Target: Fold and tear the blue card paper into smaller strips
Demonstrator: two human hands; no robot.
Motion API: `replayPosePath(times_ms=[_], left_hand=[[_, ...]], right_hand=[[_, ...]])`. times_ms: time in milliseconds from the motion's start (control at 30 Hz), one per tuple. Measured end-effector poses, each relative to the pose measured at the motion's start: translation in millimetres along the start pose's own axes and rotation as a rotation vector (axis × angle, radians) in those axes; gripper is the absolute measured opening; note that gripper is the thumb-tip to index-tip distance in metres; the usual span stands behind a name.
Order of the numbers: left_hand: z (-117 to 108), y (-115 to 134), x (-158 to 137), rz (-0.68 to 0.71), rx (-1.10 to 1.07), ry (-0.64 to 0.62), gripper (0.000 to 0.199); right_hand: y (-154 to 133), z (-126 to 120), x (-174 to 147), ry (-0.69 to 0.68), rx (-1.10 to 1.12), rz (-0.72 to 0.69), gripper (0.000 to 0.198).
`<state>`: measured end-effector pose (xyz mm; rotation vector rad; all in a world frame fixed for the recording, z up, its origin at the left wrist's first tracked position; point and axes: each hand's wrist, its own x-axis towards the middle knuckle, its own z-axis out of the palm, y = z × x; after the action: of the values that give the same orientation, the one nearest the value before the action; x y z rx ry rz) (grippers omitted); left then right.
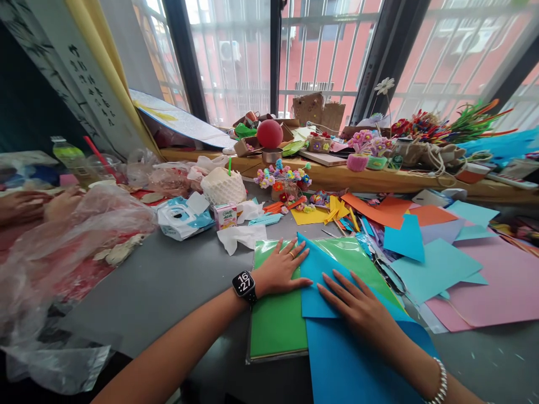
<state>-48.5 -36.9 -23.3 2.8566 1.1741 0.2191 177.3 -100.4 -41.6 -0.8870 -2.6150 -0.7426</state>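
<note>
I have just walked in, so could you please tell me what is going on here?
A person's left hand spans a green pack in clear wrapping and the edge of a blue sheet that lies on it, folded partly over itself. The right hand lies on the folded part, and the bend at the lower right looks rounded, not pressed flat. Pink paper and turquoise paper lie to the right.
</note>
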Motion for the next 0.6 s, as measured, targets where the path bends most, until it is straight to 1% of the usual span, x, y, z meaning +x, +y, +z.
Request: replayPosePath(times_ms=[100, 267, 400, 600], left_hand=[[2, -1, 0, 0.01, 0.003, 0.007, 0.075], [4, 0, 2, 0.01, 0.005, 0.022, 0.077], [4, 1, 3, 0.004, -0.001, 0.026, 0.078], [5, 1, 5, 0.003, 0.0, 0.013, 0.077]], right_hand=[[1, 7, -4, -0.008, -0.01, -0.039, 0.044], [8, 12, -18, -0.028, 0.096, -0.026, 0.044], [10, 10, -22, -0.025, 0.185, -0.008, 0.044], [10, 5, -21, -0.04, 0.238, -0.01, 0.045]])
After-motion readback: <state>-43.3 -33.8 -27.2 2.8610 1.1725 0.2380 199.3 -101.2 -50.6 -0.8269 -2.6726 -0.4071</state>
